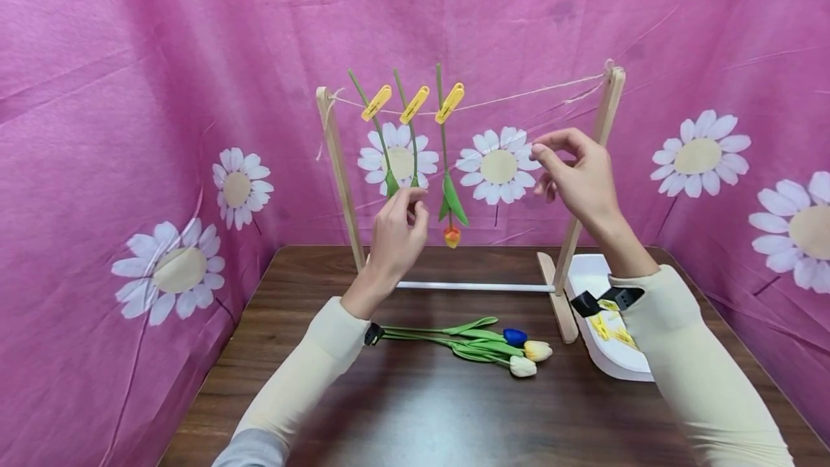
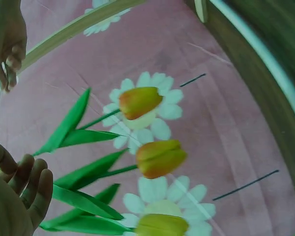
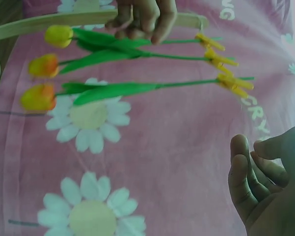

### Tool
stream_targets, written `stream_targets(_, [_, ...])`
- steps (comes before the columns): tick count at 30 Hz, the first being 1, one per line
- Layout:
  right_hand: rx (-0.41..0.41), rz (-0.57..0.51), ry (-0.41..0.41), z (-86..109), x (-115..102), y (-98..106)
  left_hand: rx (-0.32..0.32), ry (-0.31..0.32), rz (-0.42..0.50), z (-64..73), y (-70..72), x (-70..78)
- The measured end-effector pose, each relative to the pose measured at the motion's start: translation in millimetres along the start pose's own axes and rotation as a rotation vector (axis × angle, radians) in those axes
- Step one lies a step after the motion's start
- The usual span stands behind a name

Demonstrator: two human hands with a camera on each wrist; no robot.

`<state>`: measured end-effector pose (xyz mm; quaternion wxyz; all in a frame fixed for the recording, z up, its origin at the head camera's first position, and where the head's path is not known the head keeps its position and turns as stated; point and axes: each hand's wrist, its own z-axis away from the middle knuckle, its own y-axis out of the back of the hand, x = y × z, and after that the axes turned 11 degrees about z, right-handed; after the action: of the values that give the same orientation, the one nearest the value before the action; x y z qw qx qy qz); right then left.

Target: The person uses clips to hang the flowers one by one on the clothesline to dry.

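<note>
Three artificial tulips hang heads down from a string (image 1: pixel 519 97), each stem clipped by a yellow clothespin (image 1: pixel 450 103). The rightmost tulip (image 1: pixel 452 237) is orange and yellow; the left wrist view shows another orange-yellow tulip head (image 2: pixel 161 158) beside it. My left hand (image 1: pixel 397 233) is raised in front of the two left tulips, covering their heads in the head view. Its fingers are loosely bent and hold nothing. To the right of the tulips, below the string, my right hand (image 1: pixel 577 175) hovers with relaxed fingers; the right wrist view shows nothing held in it.
Wooden posts (image 1: pixel 340 179) carry the string, and a white rod (image 1: pixel 476 286) joins them low down. Blue, cream and white tulips (image 1: pixel 522 366) lie on the table (image 1: pixel 363 409). Yellow clothespins (image 1: pixel 606 326) lie in a white tray (image 1: pixel 619 366) at right. A pink flowered cloth (image 1: pixel 506 13) surrounds the table.
</note>
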<state>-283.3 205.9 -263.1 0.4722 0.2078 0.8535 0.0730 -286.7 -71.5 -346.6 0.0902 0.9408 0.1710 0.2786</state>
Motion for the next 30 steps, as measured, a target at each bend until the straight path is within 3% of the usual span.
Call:
stream_targets(8, [-0.025, 0.131, -0.028, 16.1, 30.2, 30.2, -0.036, 0.028, -0.03, 25.5, 13.9, -13.8])
stream_targets(16, [-0.081, 0.358, -0.059, 29.4, 63.5, 58.7, -0.154, 0.049, -0.042, 51.4, 25.1, -30.7])
stream_targets(23, [-0.217, 0.587, -0.044, 38.2, 95.4, 83.7, -0.28, 0.135, -0.028, 72.1, 36.0, -48.1])
stream_targets(30, [-0.473, 0.698, -0.098, 45.9, 139.6, 101.1, -0.413, 0.272, 0.011, 89.8, 46.7, -63.0])
